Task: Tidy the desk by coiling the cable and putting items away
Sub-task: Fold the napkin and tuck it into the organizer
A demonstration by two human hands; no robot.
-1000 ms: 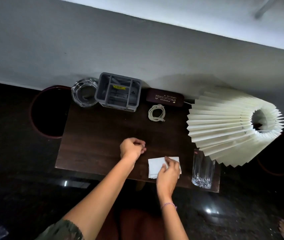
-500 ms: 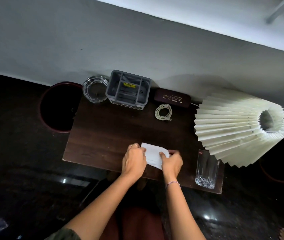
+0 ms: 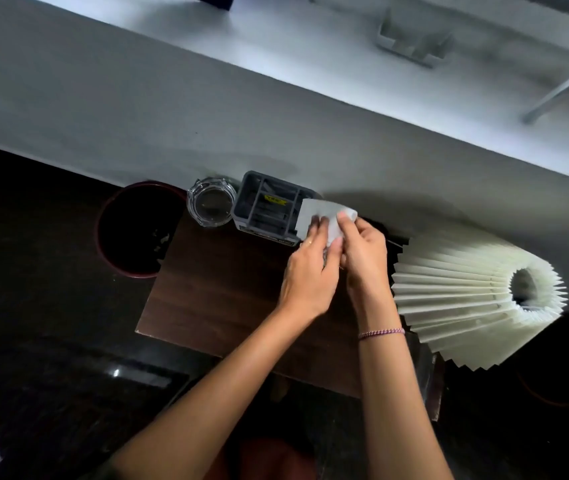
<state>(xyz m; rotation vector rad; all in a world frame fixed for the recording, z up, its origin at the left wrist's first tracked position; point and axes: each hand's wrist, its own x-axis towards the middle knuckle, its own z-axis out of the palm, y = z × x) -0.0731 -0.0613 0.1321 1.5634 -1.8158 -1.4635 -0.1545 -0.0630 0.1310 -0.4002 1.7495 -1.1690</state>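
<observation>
Both hands are meeting above the desk [image 3: 213, 299], pinching one white sheet of paper [image 3: 314, 213] between them. The left hand [image 3: 307, 271] is gripping the paper's lower edge with fingers curled and thumb pressed against it. The right hand [image 3: 362, 254] is closed on the paper's right side, where the sheet is curling over the fingertips. The two hands are touching each other at the knuckles. The paper is lifted off the desk and is covering part of the grey organiser [image 3: 265, 209] behind it. A glass ashtray [image 3: 210, 206] is sitting just left of the organiser, against the wall. A pleated lampshade [image 3: 466, 299] is lying to the right of the hands. The cable is hidden behind the hands, so I cannot tell where it is lying. A beaded bracelet [image 3: 381, 333] is circling the right wrist.
</observation>
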